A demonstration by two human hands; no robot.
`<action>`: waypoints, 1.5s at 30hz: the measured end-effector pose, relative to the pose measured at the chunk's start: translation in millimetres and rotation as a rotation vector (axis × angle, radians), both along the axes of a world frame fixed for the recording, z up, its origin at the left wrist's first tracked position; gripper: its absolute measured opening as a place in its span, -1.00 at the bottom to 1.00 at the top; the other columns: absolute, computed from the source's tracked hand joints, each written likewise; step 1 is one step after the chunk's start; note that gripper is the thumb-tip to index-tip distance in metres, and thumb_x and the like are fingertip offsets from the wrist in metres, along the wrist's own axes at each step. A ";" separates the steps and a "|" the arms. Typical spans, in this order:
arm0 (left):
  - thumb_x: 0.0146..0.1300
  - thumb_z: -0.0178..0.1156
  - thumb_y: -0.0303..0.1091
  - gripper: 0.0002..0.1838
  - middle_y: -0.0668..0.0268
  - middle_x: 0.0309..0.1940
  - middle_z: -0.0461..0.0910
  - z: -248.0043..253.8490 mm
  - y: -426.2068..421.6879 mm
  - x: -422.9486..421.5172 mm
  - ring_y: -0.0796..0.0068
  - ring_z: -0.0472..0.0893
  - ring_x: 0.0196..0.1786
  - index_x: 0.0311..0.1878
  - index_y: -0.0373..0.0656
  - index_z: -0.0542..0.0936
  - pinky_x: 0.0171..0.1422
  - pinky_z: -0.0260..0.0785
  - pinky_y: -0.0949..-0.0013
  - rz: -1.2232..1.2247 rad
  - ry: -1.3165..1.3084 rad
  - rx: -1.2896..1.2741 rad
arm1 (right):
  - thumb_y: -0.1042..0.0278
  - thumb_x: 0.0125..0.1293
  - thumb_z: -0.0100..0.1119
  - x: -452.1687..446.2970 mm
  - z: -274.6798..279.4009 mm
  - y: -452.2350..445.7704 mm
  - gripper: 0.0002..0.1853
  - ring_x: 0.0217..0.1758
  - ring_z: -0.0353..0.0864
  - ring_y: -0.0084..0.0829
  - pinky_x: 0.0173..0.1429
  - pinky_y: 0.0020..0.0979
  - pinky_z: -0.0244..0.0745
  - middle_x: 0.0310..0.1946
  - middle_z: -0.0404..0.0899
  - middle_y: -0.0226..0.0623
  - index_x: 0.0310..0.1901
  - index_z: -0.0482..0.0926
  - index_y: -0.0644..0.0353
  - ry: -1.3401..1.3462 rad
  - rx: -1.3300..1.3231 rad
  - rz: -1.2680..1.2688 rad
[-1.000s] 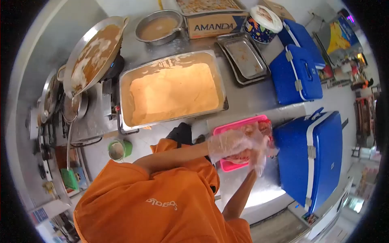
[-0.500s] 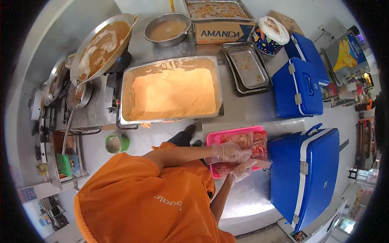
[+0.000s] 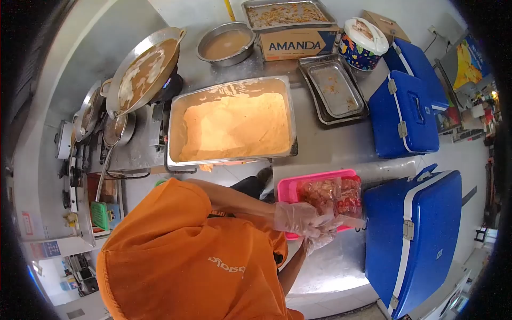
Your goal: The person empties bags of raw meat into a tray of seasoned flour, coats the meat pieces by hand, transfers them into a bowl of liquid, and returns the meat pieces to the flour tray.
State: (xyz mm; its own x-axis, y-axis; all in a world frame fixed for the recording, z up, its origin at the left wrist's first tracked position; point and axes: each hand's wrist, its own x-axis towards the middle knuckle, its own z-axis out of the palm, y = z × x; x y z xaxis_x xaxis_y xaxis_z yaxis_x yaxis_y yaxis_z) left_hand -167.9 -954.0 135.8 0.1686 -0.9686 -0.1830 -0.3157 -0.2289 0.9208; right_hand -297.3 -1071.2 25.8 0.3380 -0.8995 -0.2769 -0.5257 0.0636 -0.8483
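Observation:
My left hand [image 3: 303,217], in a clear plastic glove, lies over my right hand with its fingers bent onto the glove film. My right hand [image 3: 319,240], gloved in the same film, is just below it; its fingers are mostly hidden. Loose plastic film [image 3: 350,221] sticks out to the right of both. They are over the near edge of a pink tray [image 3: 288,188]. Clear bags of red meat [image 3: 319,193] lie in this tray, one with red print [image 3: 349,196].
A steel pan of orange-tan powder [image 3: 234,125] stands on the steel table. Behind are a wok [image 3: 176,47] on a burner, a basin of murky liquid [image 3: 226,45], stacked trays [image 3: 333,92] and an AMANDA box [image 3: 300,45]. Blue coolers [image 3: 421,229] border the right side.
My hands have drawn closer together, the left now more over the right. The meat bags in the tray show more clearly. The whole view has shifted slightly.

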 end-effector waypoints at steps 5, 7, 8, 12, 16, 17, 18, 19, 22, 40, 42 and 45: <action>0.44 0.17 0.00 -0.50 0.02 -0.56 0.59 32.9 -4.0 -6.4 0.00 0.67 -0.41 0.18 -0.24 0.46 -0.33 0.51 0.00 -0.025 -0.223 -0.062 | 0.16 0.43 0.33 -9.2 18.0 6.0 -0.59 -0.35 0.57 -0.44 -0.21 -0.37 0.55 -0.26 0.72 -0.35 0.05 0.66 0.41 -0.221 0.131 -0.075; 0.44 0.17 -0.02 -0.47 0.02 -0.53 0.60 56.7 -1.8 -2.5 0.01 0.68 -0.41 0.24 -0.25 0.43 -0.35 0.52 0.01 -0.069 -0.257 -0.006 | 0.20 0.42 0.33 -9.9 31.5 -2.1 -0.60 -0.34 0.59 -0.48 -0.22 -0.40 0.56 -0.25 0.73 -0.35 0.07 0.66 0.41 -0.168 0.194 -0.026; 0.44 0.16 -0.02 -0.46 0.03 -0.51 0.60 64.8 1.0 1.1 0.02 0.69 -0.41 0.28 -0.25 0.41 -0.36 0.53 0.01 -0.114 -0.262 0.035 | 0.21 0.43 0.31 -13.7 36.2 -1.5 -0.62 -0.33 0.60 -0.50 -0.22 -0.40 0.56 -0.25 0.74 -0.33 0.06 0.67 0.40 -0.164 0.080 0.049; 0.42 0.20 -0.03 -0.50 0.03 -0.39 0.64 80.1 3.9 18.3 0.10 0.67 -0.37 0.20 -0.24 0.47 -0.35 0.53 0.04 -0.583 -0.960 -0.096 | 0.31 0.55 0.12 -8.7 120.2 -20.3 -0.72 -0.29 0.71 -0.40 -0.19 -0.35 0.63 -0.21 0.75 -0.20 0.07 0.73 0.26 0.132 0.084 0.480; 0.25 0.25 -0.22 -0.84 0.25 -0.51 0.56 84.6 15.9 42.8 0.18 0.65 -0.42 -0.19 -0.05 0.65 -0.29 0.51 0.09 -0.362 -0.775 -0.278 | 0.03 0.66 -0.04 -34.9 94.1 -32.2 -0.56 -0.21 0.73 -0.28 -0.05 -0.28 0.65 -0.23 0.74 -0.12 0.04 0.75 0.19 -0.270 0.199 0.883; 0.18 0.32 -0.15 -0.81 0.19 -0.46 0.58 71.7 10.8 60.0 0.14 0.64 -0.36 -0.30 -0.05 0.67 -0.22 0.49 0.07 -0.493 -0.721 -0.303 | -0.04 0.67 -0.08 -21.9 164.7 -43.6 -0.50 -0.19 0.73 -0.26 0.00 -0.27 0.64 -0.25 0.73 -0.11 0.01 0.76 0.20 -0.187 0.234 1.023; 0.13 0.35 -0.12 -0.80 0.17 -0.44 0.60 80.2 0.6 66.3 0.12 0.64 -0.32 -0.34 -0.04 0.68 -0.20 0.48 0.06 -0.584 -0.688 -0.295 | -0.11 0.68 -0.11 -13.7 213.0 -52.6 -0.44 -0.18 0.73 -0.25 0.04 -0.26 0.64 -0.27 0.72 -0.10 -0.02 0.77 0.21 -0.101 0.271 1.174; 0.09 0.38 -0.09 -0.78 0.15 -0.42 0.61 88.8 -9.2 72.2 0.10 0.64 -0.29 -0.39 -0.03 0.69 -0.18 0.47 0.05 -0.675 -0.651 -0.283 | -0.14 0.68 -0.13 -13.2 226.8 -56.9 -0.41 -0.17 0.72 -0.23 0.06 -0.23 0.63 -0.27 0.73 -0.08 -0.03 0.77 0.23 -0.128 0.277 1.214; 0.05 0.39 -0.09 -0.79 0.19 -0.43 0.62 162.5 -32.8 65.2 0.10 0.65 -0.29 -0.37 0.01 0.69 -0.23 0.45 0.04 -0.834 -0.656 -0.182 | -0.17 0.68 -0.15 -5.6 279.3 -69.4 -0.36 -0.21 0.70 -0.09 0.01 -0.13 0.59 -0.34 0.70 -0.06 -0.17 0.74 0.27 -0.214 0.184 1.366; 0.20 0.41 0.01 -0.65 0.21 -0.19 0.67 165.8 -35.5 52.6 0.14 0.67 -0.15 -0.15 -0.07 0.73 -0.02 0.51 0.18 -0.275 -0.328 -0.341 | 0.12 0.59 0.12 -40.6 267.0 -76.9 -0.65 -0.29 0.64 -0.22 -0.20 -0.20 0.54 -0.33 0.65 -0.20 0.04 0.63 0.28 -0.575 -0.065 1.039; 0.25 0.39 -0.10 -0.71 0.25 -0.12 0.68 162.7 -27.6 48.3 0.16 0.66 -0.09 -0.09 -0.07 0.71 0.03 0.47 0.16 -0.202 -0.113 -0.260 | 0.14 0.60 0.11 -43.0 273.5 -75.2 -0.67 -0.27 0.63 -0.20 -0.17 -0.19 0.54 -0.35 0.62 -0.15 -0.07 0.65 0.30 -0.518 0.078 0.978; 0.44 0.25 -0.10 -0.69 0.30 0.04 0.69 126.0 7.6 50.3 0.19 0.65 -0.03 0.11 -0.04 0.69 0.11 0.46 0.16 -0.121 -0.461 -0.341 | 0.16 0.62 0.07 -42.3 287.8 -75.9 -0.66 -0.32 0.61 -0.13 -0.23 -0.15 0.52 -0.41 0.57 -0.11 -0.14 0.66 0.28 -0.462 0.142 0.957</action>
